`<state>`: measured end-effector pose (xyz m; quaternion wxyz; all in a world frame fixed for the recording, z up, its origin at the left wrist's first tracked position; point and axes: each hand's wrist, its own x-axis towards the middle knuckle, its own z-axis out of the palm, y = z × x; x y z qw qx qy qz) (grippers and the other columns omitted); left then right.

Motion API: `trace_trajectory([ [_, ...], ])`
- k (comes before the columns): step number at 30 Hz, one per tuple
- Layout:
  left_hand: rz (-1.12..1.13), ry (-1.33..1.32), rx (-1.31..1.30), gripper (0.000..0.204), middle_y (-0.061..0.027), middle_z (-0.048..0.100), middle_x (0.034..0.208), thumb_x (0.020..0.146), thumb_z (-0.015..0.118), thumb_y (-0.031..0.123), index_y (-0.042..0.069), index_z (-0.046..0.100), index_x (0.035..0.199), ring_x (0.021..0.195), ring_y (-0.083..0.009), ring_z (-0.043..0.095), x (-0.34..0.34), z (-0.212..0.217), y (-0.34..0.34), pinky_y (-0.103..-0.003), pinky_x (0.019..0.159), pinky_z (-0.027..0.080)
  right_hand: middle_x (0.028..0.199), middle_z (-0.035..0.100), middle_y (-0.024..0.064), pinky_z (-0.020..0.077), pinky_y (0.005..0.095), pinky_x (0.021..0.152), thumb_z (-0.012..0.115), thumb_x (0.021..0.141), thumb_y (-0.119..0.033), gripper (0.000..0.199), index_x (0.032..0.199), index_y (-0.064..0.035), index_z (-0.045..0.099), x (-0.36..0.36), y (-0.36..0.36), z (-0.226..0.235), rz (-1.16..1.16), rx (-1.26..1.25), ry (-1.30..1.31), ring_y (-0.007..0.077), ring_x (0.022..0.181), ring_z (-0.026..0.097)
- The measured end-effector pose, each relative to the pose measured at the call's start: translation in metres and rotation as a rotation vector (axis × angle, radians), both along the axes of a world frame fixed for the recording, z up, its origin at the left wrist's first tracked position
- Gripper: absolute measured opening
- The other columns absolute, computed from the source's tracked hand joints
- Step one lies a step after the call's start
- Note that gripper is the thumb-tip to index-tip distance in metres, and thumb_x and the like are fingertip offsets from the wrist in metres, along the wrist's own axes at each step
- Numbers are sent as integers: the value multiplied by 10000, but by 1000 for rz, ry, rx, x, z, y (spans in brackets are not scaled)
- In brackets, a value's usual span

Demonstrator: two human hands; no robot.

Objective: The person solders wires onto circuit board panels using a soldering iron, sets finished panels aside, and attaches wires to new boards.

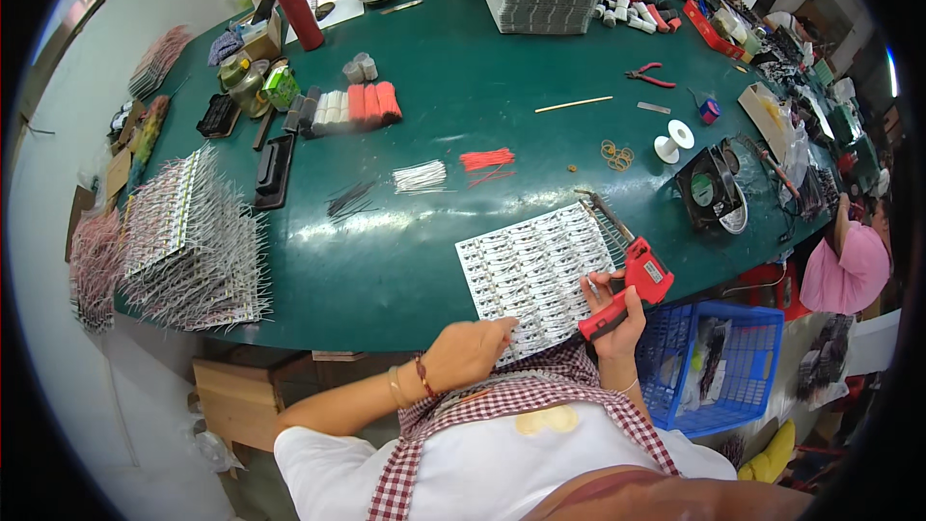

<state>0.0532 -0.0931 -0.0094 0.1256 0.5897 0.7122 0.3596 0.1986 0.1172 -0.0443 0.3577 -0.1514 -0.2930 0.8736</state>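
A white panel of small circuit boards [531, 265] lies at the table's near edge, slightly turned. My left hand [468, 355] is closed at the panel's near left edge, its thumb and forefinger pinched there; whether a small part is between them is too fine to see. Wrapped round the handle of a red soldering gun [648, 272] is my right hand [622, 320], beside the panel's right side. The gun's metal tip points away over the panel's far right corner, where thin pale wires [608, 236] stick out. Cut red wires [488, 162], white wires [420, 177] and black wires [352, 201] lie beyond the panel.
Stacked wired panels [188, 241] stand at the left, and a tall panel stack [540, 0] at the back. To the right are a solder spool [673, 142], a small fan [709, 188], rubber bands [617, 154] and pliers [651, 75]. A blue crate [714, 367] sits below the edge.
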Motion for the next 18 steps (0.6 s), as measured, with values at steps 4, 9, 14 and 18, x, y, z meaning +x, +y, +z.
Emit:
trace_trajectory([
  [4,0,99,-67,226,-111,639,976,824,626,123,46,561,1027,724,-250,630,19,-16,-19,-332,578,493,1001,617,147,383,495,1042,559,920,-264,272,1090,-56,520,0,1,0,1,-3,14,282,1077,563],
  [9,33,251,122,270,-110,597,1091,793,698,216,71,589,993,795,-210,630,34,-35,-19,-301,627,514,993,613,139,390,492,1035,564,918,-262,270,1088,-57,521,-1,0,2,1,5,8,276,1070,564],
  [14,82,276,116,263,-91,601,1056,783,713,219,73,607,974,789,-205,634,33,-40,-12,-293,618,515,971,615,127,397,480,1028,555,930,-271,261,1081,-59,532,2,0,3,-4,10,-1,269,1044,574],
  [18,152,325,154,246,-78,605,1026,765,722,189,82,613,959,774,-191,633,39,-45,-2,-290,602,510,983,603,126,404,488,1022,558,921,-253,277,1102,-48,512,-1,7,-2,3,32,17,273,1053,568],
])
